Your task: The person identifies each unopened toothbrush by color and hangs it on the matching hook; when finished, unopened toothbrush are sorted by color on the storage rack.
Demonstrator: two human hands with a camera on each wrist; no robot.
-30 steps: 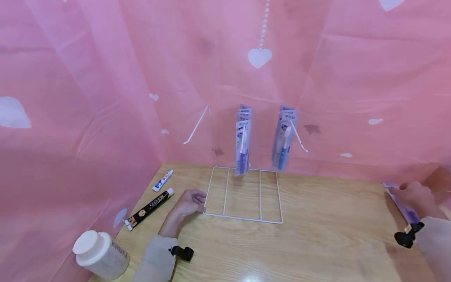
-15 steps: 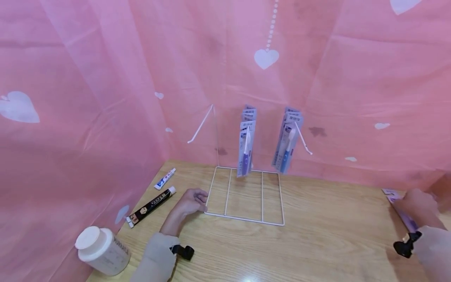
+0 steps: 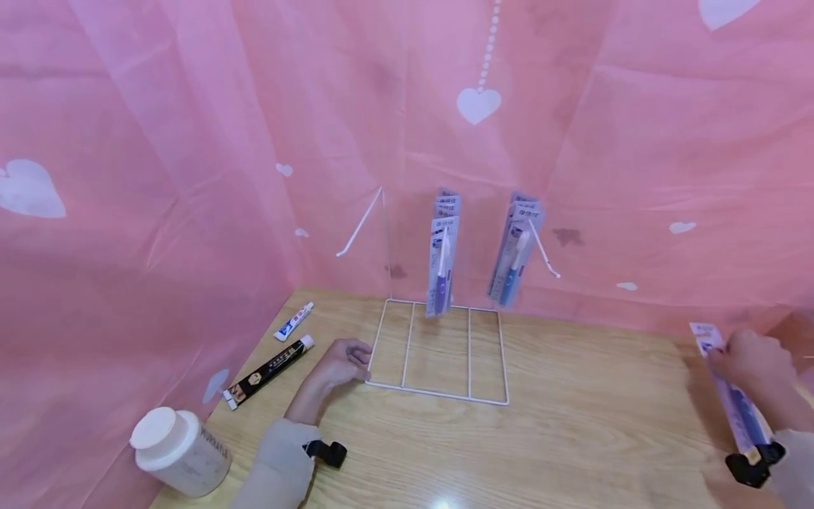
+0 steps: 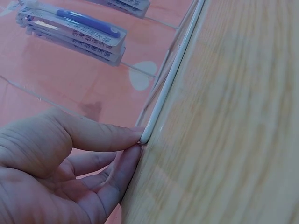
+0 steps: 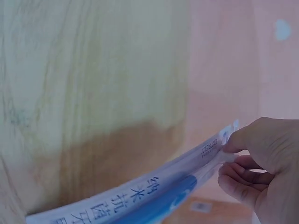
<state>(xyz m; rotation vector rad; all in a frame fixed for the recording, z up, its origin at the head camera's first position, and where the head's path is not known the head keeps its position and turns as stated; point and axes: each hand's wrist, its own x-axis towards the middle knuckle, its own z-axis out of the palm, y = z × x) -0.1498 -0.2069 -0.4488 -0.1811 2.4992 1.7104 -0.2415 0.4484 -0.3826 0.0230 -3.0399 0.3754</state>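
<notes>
My left hand (image 3: pixel 340 364) pinches the front left corner of a white wire rack (image 3: pixel 439 393) between thumb and fingers; the left wrist view shows the fingertips on the rack's wire (image 4: pixel 163 93). At the far right, my right hand (image 3: pixel 759 367) grips a packaged toothbrush (image 5: pixel 154 191) near the upper end of its pack, blue handle showing through the clear plastic. On the rack's middle hook hang several packaged toothbrushes (image 3: pixel 440 283) with a purple one in front. More packaged toothbrushes (image 3: pixel 511 268), blue in front, hang from the right hook. The left hook (image 3: pixel 359 223) carries nothing.
Left of my left hand lie a black toothpaste tube (image 3: pixel 268 371) and a small white-and-blue tube (image 3: pixel 294 322). A white lidded jar (image 3: pixel 184 452) stands at the front left. Pink cloth (image 3: pixel 610 141) hangs behind the wooden table (image 3: pixel 572 438). A brown box-like thing (image 3: pixel 795 336) is at the far right.
My right hand has raised the packaged toothbrush off the table at the right and tilted it, so more of the pack shows. My left hand keeps its hold on the rack.
</notes>
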